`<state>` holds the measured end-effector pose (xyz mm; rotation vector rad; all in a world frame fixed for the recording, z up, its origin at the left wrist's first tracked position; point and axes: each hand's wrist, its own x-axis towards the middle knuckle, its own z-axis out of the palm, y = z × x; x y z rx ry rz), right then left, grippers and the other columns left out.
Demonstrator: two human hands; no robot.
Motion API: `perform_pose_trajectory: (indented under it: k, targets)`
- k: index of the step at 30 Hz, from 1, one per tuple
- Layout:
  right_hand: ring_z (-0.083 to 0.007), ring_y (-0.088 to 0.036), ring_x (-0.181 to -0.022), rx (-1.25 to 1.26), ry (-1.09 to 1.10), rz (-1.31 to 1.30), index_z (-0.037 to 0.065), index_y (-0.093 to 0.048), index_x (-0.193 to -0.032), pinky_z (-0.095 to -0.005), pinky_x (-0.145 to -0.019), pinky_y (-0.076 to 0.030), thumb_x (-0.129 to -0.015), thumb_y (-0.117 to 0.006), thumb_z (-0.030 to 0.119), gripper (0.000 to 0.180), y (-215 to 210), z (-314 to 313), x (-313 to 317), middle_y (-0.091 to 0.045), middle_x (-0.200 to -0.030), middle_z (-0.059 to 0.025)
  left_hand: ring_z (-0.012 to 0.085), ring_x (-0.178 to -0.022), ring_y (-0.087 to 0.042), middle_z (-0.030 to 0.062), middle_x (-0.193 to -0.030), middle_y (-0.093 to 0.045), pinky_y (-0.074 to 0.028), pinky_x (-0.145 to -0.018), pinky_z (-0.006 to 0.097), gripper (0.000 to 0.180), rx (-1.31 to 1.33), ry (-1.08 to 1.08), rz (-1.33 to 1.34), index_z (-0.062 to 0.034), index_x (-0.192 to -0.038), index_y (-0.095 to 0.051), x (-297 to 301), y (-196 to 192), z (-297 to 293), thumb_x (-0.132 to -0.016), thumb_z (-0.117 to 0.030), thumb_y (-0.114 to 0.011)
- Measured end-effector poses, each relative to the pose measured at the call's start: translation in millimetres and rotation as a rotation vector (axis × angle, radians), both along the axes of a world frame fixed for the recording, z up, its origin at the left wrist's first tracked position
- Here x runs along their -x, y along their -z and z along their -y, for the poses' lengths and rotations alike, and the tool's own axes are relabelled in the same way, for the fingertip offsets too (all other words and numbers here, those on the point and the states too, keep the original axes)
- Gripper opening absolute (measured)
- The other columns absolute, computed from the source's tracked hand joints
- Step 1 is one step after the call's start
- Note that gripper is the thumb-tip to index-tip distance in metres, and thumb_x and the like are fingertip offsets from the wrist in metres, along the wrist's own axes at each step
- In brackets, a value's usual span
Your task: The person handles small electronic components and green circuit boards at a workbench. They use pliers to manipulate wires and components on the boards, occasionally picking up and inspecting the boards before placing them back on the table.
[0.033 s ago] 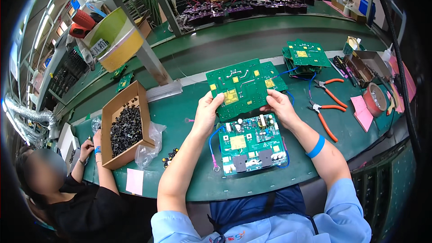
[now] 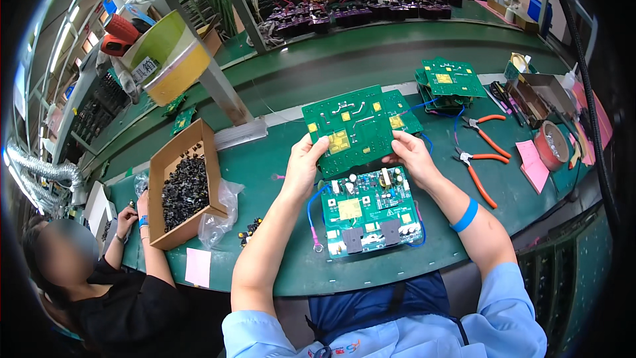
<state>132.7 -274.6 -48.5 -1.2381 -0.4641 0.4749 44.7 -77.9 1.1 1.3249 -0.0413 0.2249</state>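
Note:
A green circuit board [image 2: 358,129] with yellow pads and solder joints on its upper face is held up, tilted, between my two hands. My left hand [image 2: 308,159] grips its near left corner, thumb on top and fingers underneath. At the right edge my right hand [image 2: 412,156] closes on it, fingertips partly hidden below. Part of another green board [image 2: 405,116], with a blue wire, shows at its right; I cannot tell whether they are joined. Just nearer me lies a populated circuit board [image 2: 371,215], component side up, with blue leads and a ring terminal [image 2: 318,248].
Boards are stacked [image 2: 454,79] at the back right, near two orange-handled pliers [image 2: 487,139] [image 2: 478,182] and a tape roll [image 2: 551,144]. At left stand a cardboard box [image 2: 179,192] of small black parts and a plastic bag [image 2: 225,209]. A co-worker [image 2: 126,298] sits beside it.

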Motion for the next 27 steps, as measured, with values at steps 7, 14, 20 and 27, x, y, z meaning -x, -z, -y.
perform_pose_trajectory:
  k: [7, 14, 20, 27]
  targets:
    - [-0.0129, -0.055, -0.074, -0.063, 0.021, 0.148, -0.003, -0.043, -0.111, -0.0255, -0.067, -0.046, -0.086, -0.042, 0.015, 0.031, -7.3, 0.7, 1.7, -0.056, -0.093, -0.007, 0.0098, -0.082, -0.053, 0.0045, -0.094, -0.056, -0.044, -0.072, 0.024, 0.022, 0.106, -0.007, -0.036, -0.0026, -0.101, -0.05, 1.6, -4.0, 0.5, -0.084, -0.015, -0.045]
    - [-0.0129, -0.055, -0.078, -0.053, -0.004, 0.167, -0.003, -0.044, -0.111, -0.0257, -0.071, -0.045, -0.085, -0.042, 0.015, 0.031, -8.1, 1.4, 3.1, -0.056, -0.094, -0.0069, 0.0122, -0.086, -0.054, 0.0056, -0.095, -0.056, -0.044, -0.073, 0.026, 0.025, 0.223, -0.005, -0.073, -0.0024, -0.102, -0.048, -0.4, -4.5, -2.9, -0.085, -0.02, -0.041]
    - [-0.0123, -0.054, -0.081, -0.054, -0.008, 0.208, -0.003, -0.045, -0.111, -0.0249, -0.073, -0.043, -0.085, -0.043, 0.016, 0.032, -10.6, 0.9, 3.0, -0.056, -0.096, -0.0069, 0.0121, -0.085, -0.054, 0.0055, -0.095, -0.056, -0.044, -0.074, 0.026, 0.025, 0.216, 0.025, -0.069, -0.0021, -0.103, -0.049, -1.9, -0.7, -7.4, -0.084, -0.018, -0.044]
    - [-0.0133, -0.054, -0.082, -0.099, 0.006, 0.24, -0.004, -0.046, -0.109, -0.026, -0.074, -0.044, -0.083, -0.045, 0.009, 0.029, -17.8, 6.4, -1.1, -0.055, -0.096, -0.0075, 0.0061, -0.073, -0.051, 0.002, -0.084, -0.059, -0.04, -0.064, 0.02, 0.02, -0.331, -0.031, -0.009, -0.0013, -0.093, -0.057, 8.6, -22.6, -13.4, -0.078, -0.014, -0.053]
